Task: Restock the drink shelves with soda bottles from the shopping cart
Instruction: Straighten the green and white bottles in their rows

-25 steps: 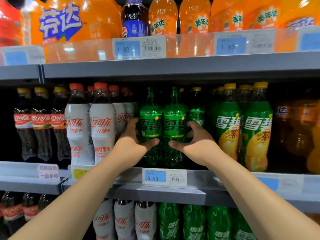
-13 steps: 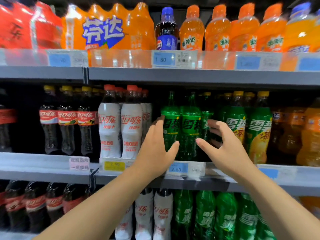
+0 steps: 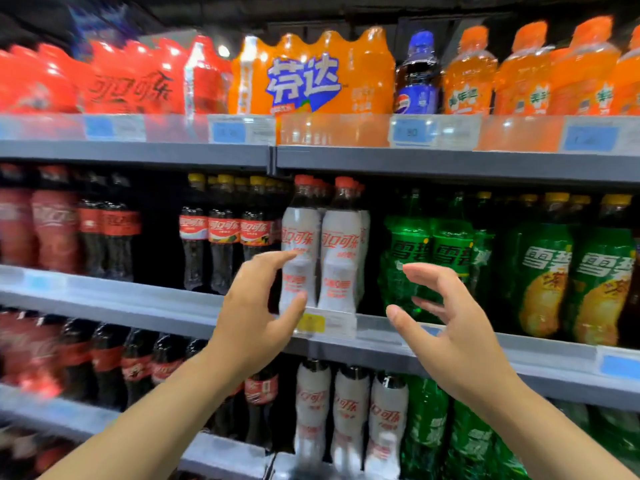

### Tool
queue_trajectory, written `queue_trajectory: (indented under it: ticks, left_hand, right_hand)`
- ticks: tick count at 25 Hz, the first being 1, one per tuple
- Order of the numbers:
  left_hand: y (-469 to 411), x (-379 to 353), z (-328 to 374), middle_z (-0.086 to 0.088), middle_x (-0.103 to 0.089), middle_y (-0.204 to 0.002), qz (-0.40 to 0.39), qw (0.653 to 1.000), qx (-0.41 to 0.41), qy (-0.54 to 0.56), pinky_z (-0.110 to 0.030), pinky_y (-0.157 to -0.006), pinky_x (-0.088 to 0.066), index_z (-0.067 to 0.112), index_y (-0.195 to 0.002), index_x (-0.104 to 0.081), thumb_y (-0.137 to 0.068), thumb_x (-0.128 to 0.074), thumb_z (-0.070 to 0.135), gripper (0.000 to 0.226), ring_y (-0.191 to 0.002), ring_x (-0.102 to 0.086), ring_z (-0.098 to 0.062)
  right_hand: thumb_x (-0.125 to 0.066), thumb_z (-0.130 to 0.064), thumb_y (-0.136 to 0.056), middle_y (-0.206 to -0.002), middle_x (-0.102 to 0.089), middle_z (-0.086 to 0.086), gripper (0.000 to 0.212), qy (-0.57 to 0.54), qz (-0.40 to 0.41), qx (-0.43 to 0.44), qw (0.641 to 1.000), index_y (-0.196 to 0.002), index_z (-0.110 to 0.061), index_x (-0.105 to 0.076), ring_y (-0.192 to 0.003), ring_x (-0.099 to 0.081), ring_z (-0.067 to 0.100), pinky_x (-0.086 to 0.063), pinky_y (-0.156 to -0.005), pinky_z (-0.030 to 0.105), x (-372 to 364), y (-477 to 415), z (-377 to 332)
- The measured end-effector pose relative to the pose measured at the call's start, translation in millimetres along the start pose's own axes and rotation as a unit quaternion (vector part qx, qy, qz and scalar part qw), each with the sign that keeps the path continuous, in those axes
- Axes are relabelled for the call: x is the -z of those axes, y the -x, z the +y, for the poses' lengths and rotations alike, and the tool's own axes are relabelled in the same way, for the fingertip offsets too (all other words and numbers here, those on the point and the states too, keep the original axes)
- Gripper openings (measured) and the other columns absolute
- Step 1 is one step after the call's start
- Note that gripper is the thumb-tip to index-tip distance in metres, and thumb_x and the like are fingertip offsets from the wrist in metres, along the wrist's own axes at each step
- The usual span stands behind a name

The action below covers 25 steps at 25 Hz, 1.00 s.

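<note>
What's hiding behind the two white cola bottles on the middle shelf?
More red-capped white bottles stand in rows behind the front pair. The front pair and the dark shelf hide how many there are.

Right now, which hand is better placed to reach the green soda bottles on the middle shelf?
Probably the right hand: open, empty, directly before the green soda bottles. The left hand, also open, fronts the white cola bottles beside them.

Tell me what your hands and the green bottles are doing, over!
Left hand open, empty, before white bottles. Right hand open, empty, before green bottles. Those stand upright on shelf. Nothing blocking them.
</note>
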State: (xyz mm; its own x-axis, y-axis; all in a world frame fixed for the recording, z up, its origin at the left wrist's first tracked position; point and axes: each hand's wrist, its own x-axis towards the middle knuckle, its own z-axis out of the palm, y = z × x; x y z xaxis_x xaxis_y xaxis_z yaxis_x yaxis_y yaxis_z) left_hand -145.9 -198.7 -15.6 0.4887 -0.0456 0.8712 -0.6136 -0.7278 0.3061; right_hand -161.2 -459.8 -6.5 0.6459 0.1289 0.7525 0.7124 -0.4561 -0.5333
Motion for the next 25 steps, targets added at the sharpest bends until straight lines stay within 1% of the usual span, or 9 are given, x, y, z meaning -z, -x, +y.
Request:
queue_trajectory:
  ticks: [2, 5, 8, 12, 13, 16, 18, 22, 25]
  left_hand:
    - [12.2, 20.6, -16.6, 0.014, -0.054, -0.13, 0.007, 0.999, 0.035, -0.033, -0.011, -0.103, -0.033, 0.021, -0.136, -0.053, -0.091, -0.064, 0.033, 0.048, -0.123, -0.049, -0.004]
    - [39.2, 55.6, -35.5, 0.022, -0.052, -0.127, -0.001, 0.994, 0.082, -0.073, -0.016, -0.101, -0.036, 0.029, -0.136, -0.051, -0.094, -0.061, 0.041, 0.044, -0.122, -0.048, 0.001]
    - [63.6, 96.1, -53.0, 0.02, -0.054, -0.129, -0.005, 0.987, 0.114, -0.115, -0.02, -0.102, -0.036, 0.031, -0.136, -0.05, -0.095, -0.061, 0.043, 0.044, -0.124, -0.048, 0.001]
    - [81.2, 153.5, -75.1, 0.019, -0.052, -0.129, 0.004, 0.979, 0.137, -0.15, -0.003, -0.099, -0.029, 0.029, -0.138, -0.049, -0.093, -0.063, 0.04, 0.049, -0.122, -0.044, 0.006]
    - [83.6, 170.5, -83.8, 0.019, -0.052, -0.13, 0.002, 0.978, 0.141, -0.153, -0.003, -0.099, -0.029, 0.028, -0.139, -0.048, -0.094, -0.065, 0.037, 0.049, -0.122, -0.044, 0.006]
    - [80.5, 214.7, -116.5, 0.016, -0.052, -0.133, -0.001, 0.978, 0.15, -0.148, -0.019, -0.103, -0.034, 0.029, -0.142, -0.047, -0.094, -0.063, 0.035, 0.051, -0.125, -0.045, 0.0]
    - [74.1, 242.2, -143.9, 0.014, -0.052, -0.138, -0.015, 0.979, 0.155, -0.135, -0.029, -0.106, -0.04, 0.029, -0.145, -0.045, -0.096, -0.061, 0.036, 0.052, -0.129, -0.046, -0.004]
    - [66.9, 277.7, -192.5, 0.013, -0.047, -0.147, -0.058, 0.98, 0.135, -0.134, -0.028, -0.102, -0.039, 0.031, -0.149, -0.038, -0.097, -0.058, 0.039, 0.056, -0.134, -0.043, -0.006]
    - [64.1, 290.2, -221.7, 0.012, -0.047, -0.149, -0.083, 0.982, 0.125, -0.118, -0.033, -0.105, -0.043, 0.031, -0.151, -0.035, -0.097, -0.057, 0.039, 0.059, -0.137, -0.042, -0.007]
  right_hand:
    - [-0.069, -0.038, -0.089, -0.13, -0.052, -0.031, 0.043, -0.036, -0.028, 0.009, 0.999, -0.128, -0.04, -0.052, -0.127, -0.047, -0.01, -0.042, -0.1, 0.009, -23.0, 0.2, -5.6]
    - [-0.07, -0.036, -0.09, -0.126, -0.049, -0.038, 0.041, -0.078, -0.075, 0.025, 0.994, -0.124, -0.049, -0.05, -0.121, -0.047, -0.016, -0.036, -0.094, 0.0, -59.8, 0.7, -16.3]
    - [-0.071, -0.034, -0.089, -0.129, -0.049, -0.039, 0.042, -0.125, -0.084, 0.029, 0.988, -0.123, -0.051, -0.052, -0.12, -0.05, -0.016, -0.038, -0.095, 0.001, -97.2, 4.6, -27.9]
    - [-0.07, -0.039, -0.085, -0.128, -0.049, -0.042, 0.044, -0.126, -0.1, 0.031, 0.987, -0.124, -0.05, -0.052, -0.122, -0.053, -0.007, -0.042, -0.099, 0.018, -145.7, 0.0, -54.0]
    - [-0.07, -0.038, -0.085, -0.127, -0.049, -0.042, 0.045, -0.118, -0.097, 0.036, 0.988, -0.124, -0.049, -0.053, -0.121, -0.053, -0.009, -0.041, -0.098, 0.016, -160.4, -3.9, -64.3]
    - [-0.073, -0.034, -0.088, -0.129, -0.051, -0.038, 0.046, -0.106, -0.095, 0.034, 0.989, -0.126, -0.047, -0.052, -0.119, -0.051, -0.015, -0.038, -0.094, 0.002, -200.8, -12.4, -93.1]
    - [-0.072, -0.034, -0.089, -0.133, -0.052, -0.032, 0.046, -0.095, -0.087, 0.025, 0.991, -0.129, -0.043, -0.052, -0.122, -0.047, -0.017, -0.036, -0.098, 0.003, -229.5, -19.2, -111.0]
    - [-0.071, -0.038, -0.089, -0.134, -0.053, -0.028, 0.047, -0.063, -0.064, -0.007, 0.996, -0.131, -0.041, -0.051, -0.122, -0.042, -0.022, -0.032, -0.092, -0.002, -274.0, -28.6, -139.8]
    - [-0.07, -0.037, -0.091, -0.133, -0.051, -0.03, 0.045, -0.04, -0.066, -0.015, 0.997, -0.131, -0.041, -0.05, -0.12, -0.04, -0.026, -0.031, -0.09, -0.005, -302.0, -28.6, -151.7]
